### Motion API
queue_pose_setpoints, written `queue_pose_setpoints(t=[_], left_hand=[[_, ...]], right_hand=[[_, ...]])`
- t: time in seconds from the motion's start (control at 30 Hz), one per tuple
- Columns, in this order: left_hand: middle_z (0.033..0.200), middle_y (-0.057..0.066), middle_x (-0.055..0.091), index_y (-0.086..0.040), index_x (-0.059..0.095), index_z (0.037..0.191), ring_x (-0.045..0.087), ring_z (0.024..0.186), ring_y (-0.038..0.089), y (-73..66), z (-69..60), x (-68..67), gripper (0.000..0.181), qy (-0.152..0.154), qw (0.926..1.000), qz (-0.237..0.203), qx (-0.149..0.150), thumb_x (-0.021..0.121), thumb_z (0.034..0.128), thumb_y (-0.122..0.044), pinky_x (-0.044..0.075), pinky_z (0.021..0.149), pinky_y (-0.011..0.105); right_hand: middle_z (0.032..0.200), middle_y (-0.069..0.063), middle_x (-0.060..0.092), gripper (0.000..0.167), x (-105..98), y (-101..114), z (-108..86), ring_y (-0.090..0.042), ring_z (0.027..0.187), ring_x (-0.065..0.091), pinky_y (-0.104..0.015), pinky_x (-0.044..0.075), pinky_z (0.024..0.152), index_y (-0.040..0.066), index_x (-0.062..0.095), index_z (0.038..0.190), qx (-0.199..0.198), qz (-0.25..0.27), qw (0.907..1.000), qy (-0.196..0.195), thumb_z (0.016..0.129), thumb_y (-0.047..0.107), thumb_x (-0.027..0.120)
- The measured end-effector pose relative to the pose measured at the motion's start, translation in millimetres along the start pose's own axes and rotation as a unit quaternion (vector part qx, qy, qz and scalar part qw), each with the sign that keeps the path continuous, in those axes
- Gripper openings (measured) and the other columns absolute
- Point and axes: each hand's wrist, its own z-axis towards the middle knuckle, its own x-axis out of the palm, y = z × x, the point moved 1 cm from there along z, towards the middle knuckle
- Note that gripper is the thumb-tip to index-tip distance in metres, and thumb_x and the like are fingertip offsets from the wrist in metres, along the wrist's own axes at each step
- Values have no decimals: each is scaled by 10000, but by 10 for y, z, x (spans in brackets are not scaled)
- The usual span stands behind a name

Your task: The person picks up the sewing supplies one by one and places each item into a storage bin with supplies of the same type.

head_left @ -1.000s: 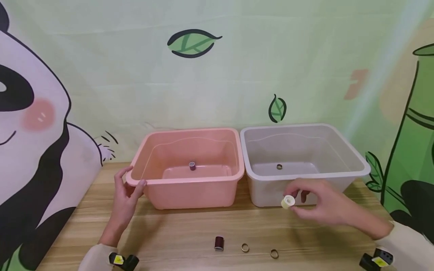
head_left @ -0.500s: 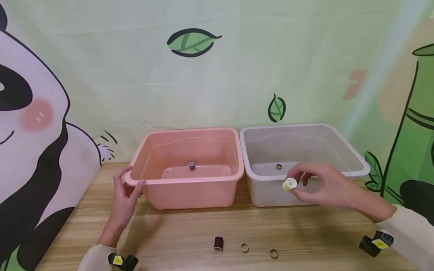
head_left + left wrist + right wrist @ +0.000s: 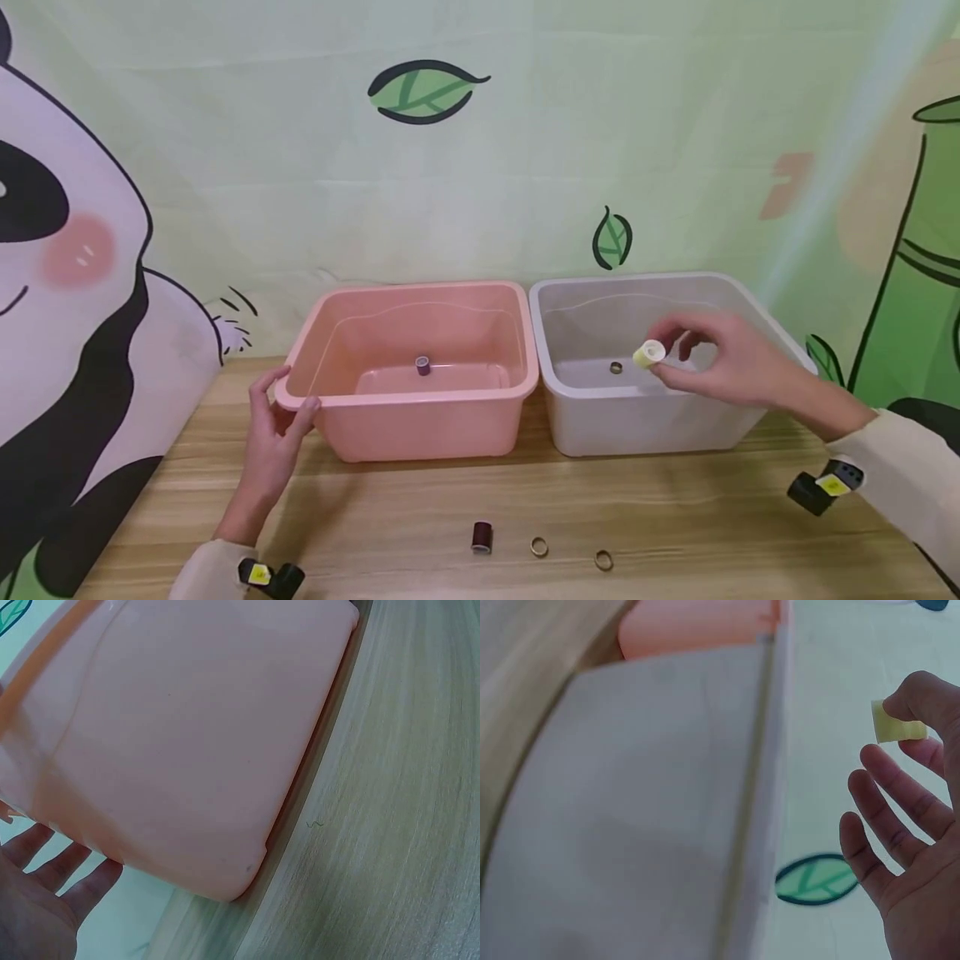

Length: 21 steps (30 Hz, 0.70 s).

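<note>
My right hand point(image 3: 731, 358) pinches a pale yellow spool point(image 3: 648, 354) between thumb and index finger, over the front part of the grey bin point(image 3: 637, 421). In the right wrist view the yellow spool point(image 3: 896, 726) is between the fingertips, the other fingers spread. My left hand point(image 3: 273, 446) grips the front left corner of the pink bin point(image 3: 420, 429), thumb on the rim; in the left wrist view its fingers point(image 3: 90, 889) lie against the bin's side. A small spool point(image 3: 423, 365) lies inside the pink bin, and a ring point(image 3: 616, 367) inside the grey one.
On the wooden table point(image 3: 375, 517), in front of the bins, are a dark brown spool point(image 3: 482, 537) and two rings, one point(image 3: 539, 547) beside it and another point(image 3: 603, 560) farther right. A printed cloth point(image 3: 300, 125) hangs behind the bins.
My right hand has risen with the yellow spool, from in front of the grey bin to above its front rim. My left hand has kept its grip on the pink bin.
</note>
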Motion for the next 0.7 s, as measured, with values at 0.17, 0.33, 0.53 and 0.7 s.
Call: queue_pose_setpoints(t=[0.17,0.33,0.53,0.7], left_hand=[[1570,172,362,-202,209,1559,521,1272,235,17,5,-4,616,-11,10000,34,66,572,1061,-205,510,911,129],[1583,168,357,-220,202,1563,506,1303,298,13,3,-7,617,-3,10000,85,44,567,1065,-229,507,915,131],[1588,159,352,-206,198,1563,495,1313,327,1,6,-3,617,1,10000,49,45,565,1067,-227,498,922,126],[1579,165,365,-179,201,1562,511,1290,291,7,13,-5,618,-20,10000,30,89,567,1065,-207,496,923,126]], right_hand=[[1051,113,708,312,-143,-80,163,-85,937,604,-215,538,798,229,740,1054,214,-110,9997,7,815,69,859],[1205,72,698,315,-209,-169,274,-81,1059,594,-231,527,874,223,737,1095,639,-265,9976,-51,829,102,855],[1262,-5,686,289,-240,-283,362,-82,1111,575,-267,517,900,180,731,1119,925,-270,9953,27,854,137,838],[1246,-5,686,257,-251,-340,466,-91,1099,577,-281,517,912,174,735,1109,1152,-212,9931,73,870,179,832]])
